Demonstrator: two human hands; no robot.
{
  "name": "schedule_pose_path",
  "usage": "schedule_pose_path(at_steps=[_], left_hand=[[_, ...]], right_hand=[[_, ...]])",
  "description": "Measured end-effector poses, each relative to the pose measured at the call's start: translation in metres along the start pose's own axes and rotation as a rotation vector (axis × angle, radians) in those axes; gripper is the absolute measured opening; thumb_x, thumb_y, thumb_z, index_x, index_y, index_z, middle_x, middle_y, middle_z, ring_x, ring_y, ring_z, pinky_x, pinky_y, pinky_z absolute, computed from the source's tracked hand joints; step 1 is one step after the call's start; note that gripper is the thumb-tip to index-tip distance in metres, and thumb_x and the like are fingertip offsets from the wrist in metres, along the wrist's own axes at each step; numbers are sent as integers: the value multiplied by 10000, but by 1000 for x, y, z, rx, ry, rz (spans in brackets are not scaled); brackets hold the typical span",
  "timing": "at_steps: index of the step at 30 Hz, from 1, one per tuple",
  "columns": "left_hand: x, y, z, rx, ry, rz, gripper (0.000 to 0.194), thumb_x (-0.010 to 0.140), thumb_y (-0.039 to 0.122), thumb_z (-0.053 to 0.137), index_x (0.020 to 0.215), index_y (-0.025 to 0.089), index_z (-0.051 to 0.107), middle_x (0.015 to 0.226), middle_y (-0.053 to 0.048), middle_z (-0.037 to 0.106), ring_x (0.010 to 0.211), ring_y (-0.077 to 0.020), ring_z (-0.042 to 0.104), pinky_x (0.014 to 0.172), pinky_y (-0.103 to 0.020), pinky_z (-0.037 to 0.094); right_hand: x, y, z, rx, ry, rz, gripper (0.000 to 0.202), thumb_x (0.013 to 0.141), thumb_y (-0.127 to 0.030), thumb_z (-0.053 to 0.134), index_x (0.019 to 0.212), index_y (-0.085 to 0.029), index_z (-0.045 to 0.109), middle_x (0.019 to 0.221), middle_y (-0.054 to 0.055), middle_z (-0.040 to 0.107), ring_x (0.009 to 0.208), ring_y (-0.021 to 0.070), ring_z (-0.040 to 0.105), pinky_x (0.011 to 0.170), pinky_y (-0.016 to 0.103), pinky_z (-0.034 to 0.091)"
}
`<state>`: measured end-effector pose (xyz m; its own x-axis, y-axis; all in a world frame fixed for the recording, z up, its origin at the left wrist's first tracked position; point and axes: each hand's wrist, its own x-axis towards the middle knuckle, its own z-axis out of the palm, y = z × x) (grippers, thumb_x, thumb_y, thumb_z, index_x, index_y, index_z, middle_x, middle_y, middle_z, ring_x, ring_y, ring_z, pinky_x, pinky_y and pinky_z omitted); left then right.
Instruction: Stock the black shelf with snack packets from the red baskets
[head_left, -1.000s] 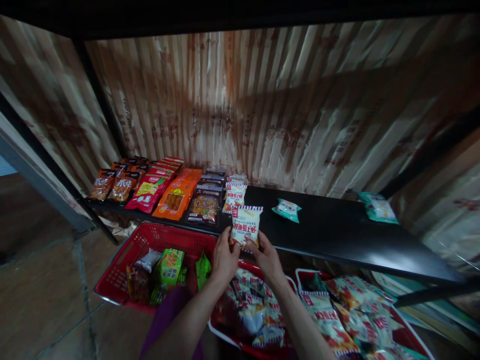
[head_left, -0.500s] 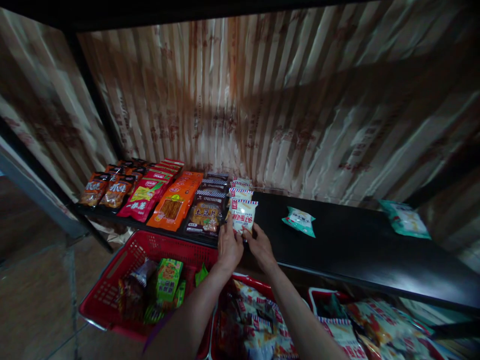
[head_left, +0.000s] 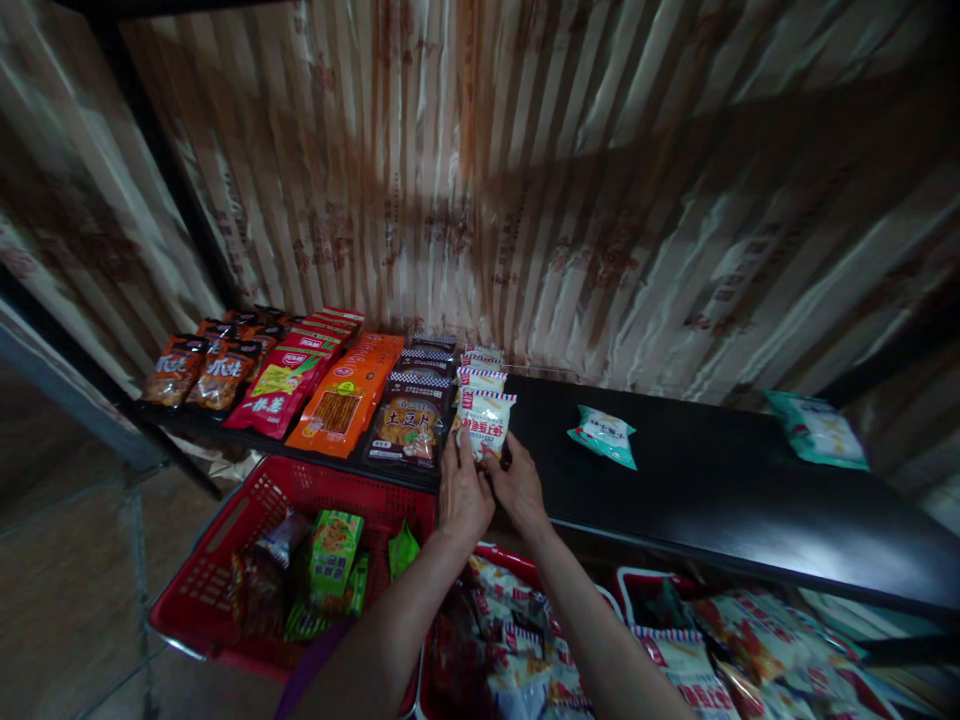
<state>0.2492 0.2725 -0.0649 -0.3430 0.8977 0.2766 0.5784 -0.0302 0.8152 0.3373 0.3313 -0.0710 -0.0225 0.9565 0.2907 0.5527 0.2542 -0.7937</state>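
Between my two hands is a white snack bag (head_left: 486, 418) with red lettering and a striped top edge, at the front of a short row of matching bags (head_left: 482, 380) on the black shelf (head_left: 675, 500). My left hand (head_left: 463, 495) grips its left lower side, fingers over the front. On the lower right side, my right hand (head_left: 517, 488) closes with its thumb on the front. The bag leans back against those behind it. Just left of it stand brown potato-chip packets (head_left: 409, 425) with a checked top band.
Further left lie orange packets (head_left: 345, 400), red-pink packets (head_left: 289, 375) and black-orange packets (head_left: 225, 375). Two teal bags sit rightward, one nearer (head_left: 604, 436), one far (head_left: 817, 430). Below the shelf edge stand red baskets (head_left: 225, 530) with snack bags (head_left: 517, 640). Corrugated sheeting (head_left: 450, 200) backs the shelf.
Both hands stay on the white bag, with my left fingers slightly lower along its side. The view has tilted a little, and the bag's place on the shelf is almost the same.
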Motion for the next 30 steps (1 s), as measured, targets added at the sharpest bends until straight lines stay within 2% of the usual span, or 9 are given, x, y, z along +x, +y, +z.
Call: schedule_pose_path(at_steps=[3, 10, 15, 18, 22, 26, 28, 30], left_hand=[[0, 0, 0, 0, -9, -19, 694, 771, 98, 449, 1436, 105, 251, 1479, -183, 298, 1373, -274, 286, 1122, -418, 272], [0, 6, -1, 36, -10, -37, 661, 776, 88, 443, 1418, 82, 285, 1459, -214, 323, 1361, -291, 307, 1113, -434, 281], [-4, 2, 1, 47, -15, -34, 662, 783, 110, 455, 1415, 55, 264, 1482, -226, 271, 1394, -293, 238, 1131, -424, 252], [-13, 1, -4, 47, -4, -9, 662, 777, 111, 470, 1409, 79, 275, 1502, -199, 245, 1409, -292, 191, 1140, -441, 237], [-37, 1, -15, 29, 14, 96, 549, 809, 110, 425, 1356, 104, 373, 1490, -153, 290, 1396, -237, 243, 1131, -404, 279], [-76, -6, -23, -10, 2, 165, 402, 854, 109, 340, 1202, 155, 534, 1347, -113, 489, 1271, -176, 432, 1085, -372, 351], [-99, -14, -20, -13, -103, 121, 379, 848, 100, 343, 1138, 178, 574, 1252, -94, 561, 1209, -168, 486, 1077, -365, 356], [-122, -25, -10, 2, -323, -21, 370, 842, 89, 353, 1105, 197, 591, 1187, -74, 598, 1163, -155, 520, 1063, -341, 366]], right_hand=[[2, -2, -1, -71, 3, -39, 521, 752, -296, 507, 1261, -184, 522, 1111, 98, 645, 1000, 257, 582, 898, 408, 437], [5, 0, -2, -84, -65, -3, 498, 756, -304, 498, 1232, -167, 549, 1034, 109, 673, 908, 253, 626, 824, 386, 479], [-2, 3, -2, -1, 31, 52, 647, 738, -337, 549, 1333, -108, 441, 1257, 174, 576, 1121, 290, 559, 928, 426, 442], [-19, 3, -9, 67, 90, 44, 599, 769, -347, 524, 1312, -102, 461, 1280, 178, 560, 1165, 275, 533, 967, 430, 420], [-55, 1, -31, 125, 200, -15, 443, 825, -330, 466, 1215, -135, 544, 1204, 143, 612, 1076, 224, 586, 936, 381, 450], [-96, 11, -50, 142, 271, 13, 340, 844, -321, 453, 1118, -176, 593, 1111, 104, 655, 1016, 201, 610, 924, 365, 452], [-115, 27, -52, 163, 222, 118, 330, 839, -326, 457, 1101, -182, 597, 1099, 94, 664, 1018, 202, 611, 933, 365, 442], [-134, 49, -49, 182, 115, 285, 313, 819, -331, 482, 1058, -182, 619, 1054, 83, 685, 982, 210, 626, 908, 362, 452]])
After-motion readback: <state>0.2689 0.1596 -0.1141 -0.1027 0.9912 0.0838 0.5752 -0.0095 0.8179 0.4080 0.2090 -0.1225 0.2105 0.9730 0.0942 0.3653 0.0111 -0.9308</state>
